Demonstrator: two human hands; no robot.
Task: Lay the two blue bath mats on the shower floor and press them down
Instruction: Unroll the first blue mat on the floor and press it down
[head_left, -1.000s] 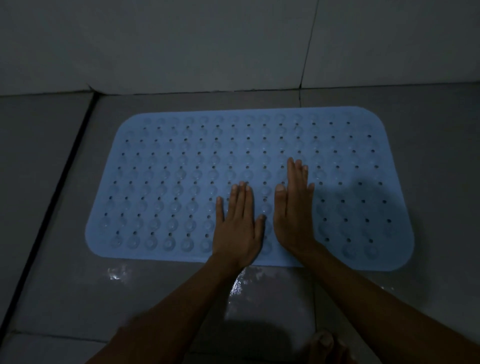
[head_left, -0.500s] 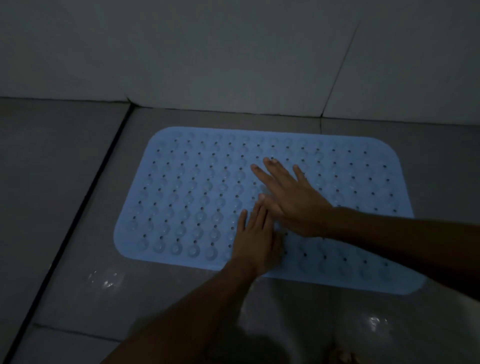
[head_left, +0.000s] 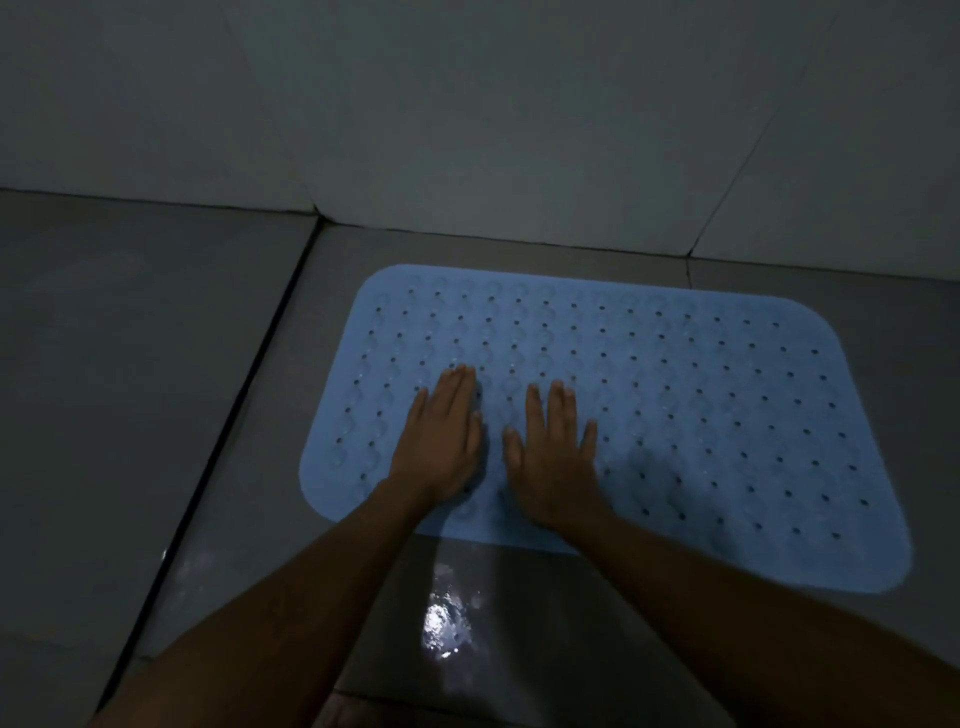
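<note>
Two hands (head_left: 493, 447) flat, blue mat (head_left: 701, 395)

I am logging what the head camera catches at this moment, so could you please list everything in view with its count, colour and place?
bath mat: one in view, light blue with rows of small holes and suction bumps, flat on the floor close to the wall; no second mat shows.
floor tiles: several, grey, with dark joints, under and around the mat.
wall tiles: several, pale grey-white, behind the mat.
wet patch: one, shiny with a bright reflection, on the floor just in front of the mat's near edge.
left hand: one, flat with fingers straight, on the mat's left part.
right hand: one, flat with fingers straight, on the mat beside the left hand, apart from it.
</note>
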